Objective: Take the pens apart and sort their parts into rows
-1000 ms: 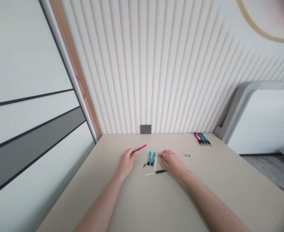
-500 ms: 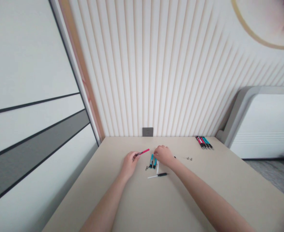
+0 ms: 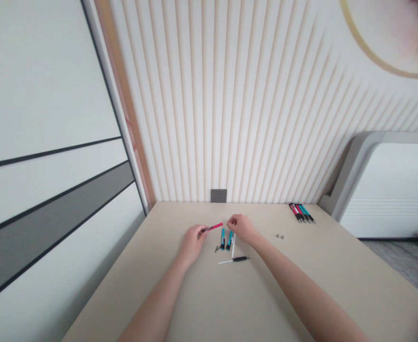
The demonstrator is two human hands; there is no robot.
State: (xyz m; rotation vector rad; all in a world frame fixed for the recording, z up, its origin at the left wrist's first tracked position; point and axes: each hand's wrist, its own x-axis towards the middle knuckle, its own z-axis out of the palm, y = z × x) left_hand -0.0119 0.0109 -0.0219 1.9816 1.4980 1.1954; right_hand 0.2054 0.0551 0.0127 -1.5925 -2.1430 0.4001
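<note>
My left hand (image 3: 194, 245) is shut on a pink pen barrel (image 3: 214, 227) with a dark tip end. My right hand (image 3: 240, 227) is curled just right of that barrel's far end, above several loose pen parts, and I see nothing clearly in its fingers. Beneath it lie two teal pen barrels (image 3: 226, 240) side by side, a thin white tube (image 3: 233, 246) and a white-and-black pen piece (image 3: 234, 260). Small dark parts (image 3: 216, 249) sit left of the teal barrels. Two tiny metal parts (image 3: 279, 236) lie further right.
A row of several pink and teal pens (image 3: 301, 213) lies at the far right of the beige table (image 3: 266, 294). A grey wall socket (image 3: 218, 195) sits above the far edge. A ribbed wall panel stands behind, with a white unit and grey floor at right.
My right hand has moved left and up from beside the white tube to above the teal barrels, nearer the pink barrel. My view has also tilted slightly.
</note>
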